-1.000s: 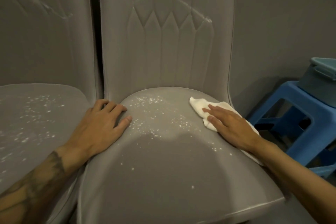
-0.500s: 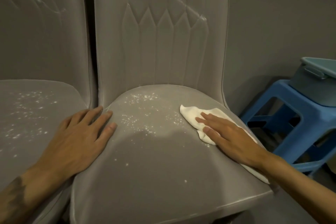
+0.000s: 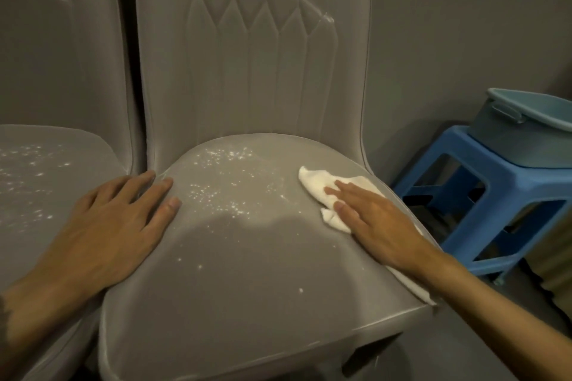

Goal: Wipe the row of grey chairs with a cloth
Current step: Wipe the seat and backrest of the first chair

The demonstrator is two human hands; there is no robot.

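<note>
Specks first: the white specks (image 3: 223,192) are scattered over the far and middle part of the grey chair's seat (image 3: 247,288). The cloth (image 3: 315,185) sits on the right side of that seat, short of most of them. From my end the right hand (image 3: 374,219) lies flat on the cloth, fingers straight and close together, pressing it down and not pinching it. The left hand (image 3: 114,226) is flat too, fingers a bit spread, resting on the seat's left edge right by the gap to the left chair (image 3: 46,195).

Stuff I'd worry about from here, just my read:

- Nothing actually grips the cloth. On fabric this smooth-looking, the palm could slide over it and leave it bunched up behind.
- The cloth's near end trails under the wrist to the seat's near right corner and looks like it reaches the edge. One long stroke could drag it off toward the floor by the blue stool (image 3: 483,226).
- A sweep to the left pushes the specks straight at the left hand and the gap, or onto the left chair, which has its own specks to deal with.
- Pressing hard might grind the stuff in instead of lifting it. I can't tell if it's powder or crumbs.
</note>
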